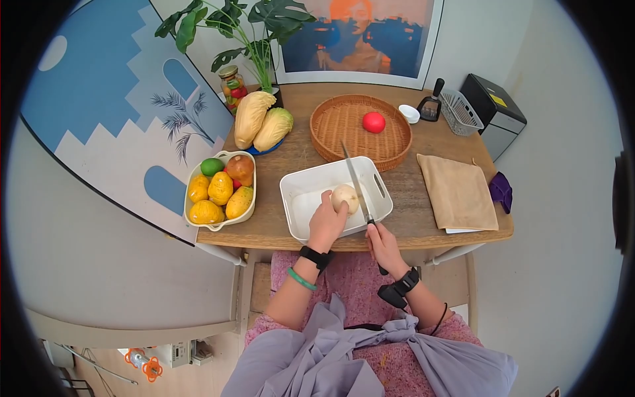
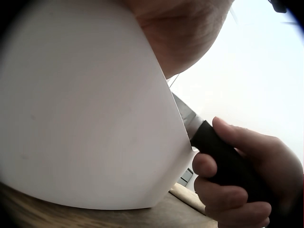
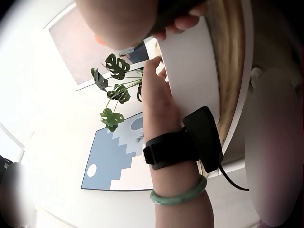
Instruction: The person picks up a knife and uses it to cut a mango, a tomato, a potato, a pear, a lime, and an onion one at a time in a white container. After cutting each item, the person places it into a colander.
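Note:
A pale, round, cream-coloured vegetable [image 1: 344,196] is held by my left hand [image 1: 325,223] over a white plastic basin [image 1: 297,200], fingers and thumb around its near side. My right hand [image 1: 385,249] grips a black-handled knife [image 1: 353,173], its long blade pointing away from me along the vegetable's right side. In the left wrist view the fingers wrap round the knife handle [image 2: 230,161], just outside the basin wall [image 2: 90,114]. The right wrist view shows the left hand [image 3: 160,102] reaching over the basin edge; the vegetable is mostly hidden there.
Behind the basin lies a round wicker tray [image 1: 324,142] with a red ball-shaped item [image 1: 374,122]. A fruit basket [image 1: 228,225] and napa cabbages [image 1: 253,119] stand on the left. To the right are a folded tan cloth [image 1: 456,192], a grey plastic basket [image 1: 461,112] and a black-topped box [image 1: 496,106].

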Demonstrator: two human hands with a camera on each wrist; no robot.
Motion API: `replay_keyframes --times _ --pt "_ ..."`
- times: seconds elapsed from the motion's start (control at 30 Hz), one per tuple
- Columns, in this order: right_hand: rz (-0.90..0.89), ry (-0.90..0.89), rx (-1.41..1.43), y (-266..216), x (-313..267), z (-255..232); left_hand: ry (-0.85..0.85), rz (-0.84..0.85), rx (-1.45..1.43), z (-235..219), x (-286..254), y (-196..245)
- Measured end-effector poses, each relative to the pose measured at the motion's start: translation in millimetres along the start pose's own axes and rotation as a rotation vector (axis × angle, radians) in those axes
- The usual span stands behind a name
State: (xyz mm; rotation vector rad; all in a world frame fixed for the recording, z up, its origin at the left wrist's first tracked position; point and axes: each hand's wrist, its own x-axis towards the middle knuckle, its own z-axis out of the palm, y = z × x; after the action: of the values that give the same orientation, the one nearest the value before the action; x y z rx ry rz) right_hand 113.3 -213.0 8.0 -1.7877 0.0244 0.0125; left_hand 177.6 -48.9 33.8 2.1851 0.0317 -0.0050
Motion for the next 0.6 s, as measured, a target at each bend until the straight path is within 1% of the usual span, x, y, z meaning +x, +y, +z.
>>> replay_keyframes --times 0.07,0.13,0.27,0.33,0.37,0.43,0.47,0.53,0.6 --pt "-0.024 0.001 -0.043 1 0 -1 -0.009 0.003 -0.033 0 1 1" --pt "0.039 0.016 0.008 -7 -1 -1 -0.006 0.012 -0.043 2 2 -2" --pt "0.031 -0.004 -0.014 -8 -1 -2 -0.005 0.03 -0.077 3 4 -4" --pt "-0.056 -0.002 -0.075 -3 2 1 0.013 0.052 -0.075 9 6 -12" --pt "-0.061 -0.003 -0.074 -1 2 0 0.037 0.071 -0.076 11 8 -16" --pt "0.036 -0.026 -0.049 -10 -3 -1 0.037 0.071 -0.081 10 9 -15" --pt "0.038 -0.026 -0.048 -6 -2 -1 0.03 0.074 -0.087 10 8 -15" --pt "-0.054 -0.056 -0.096 2 3 0 0.017 0.065 -0.088 11 9 -15" --pt "-0.051 -0.015 -0.075 5 1 1 0.012 0.055 -0.088 10 9 -14"
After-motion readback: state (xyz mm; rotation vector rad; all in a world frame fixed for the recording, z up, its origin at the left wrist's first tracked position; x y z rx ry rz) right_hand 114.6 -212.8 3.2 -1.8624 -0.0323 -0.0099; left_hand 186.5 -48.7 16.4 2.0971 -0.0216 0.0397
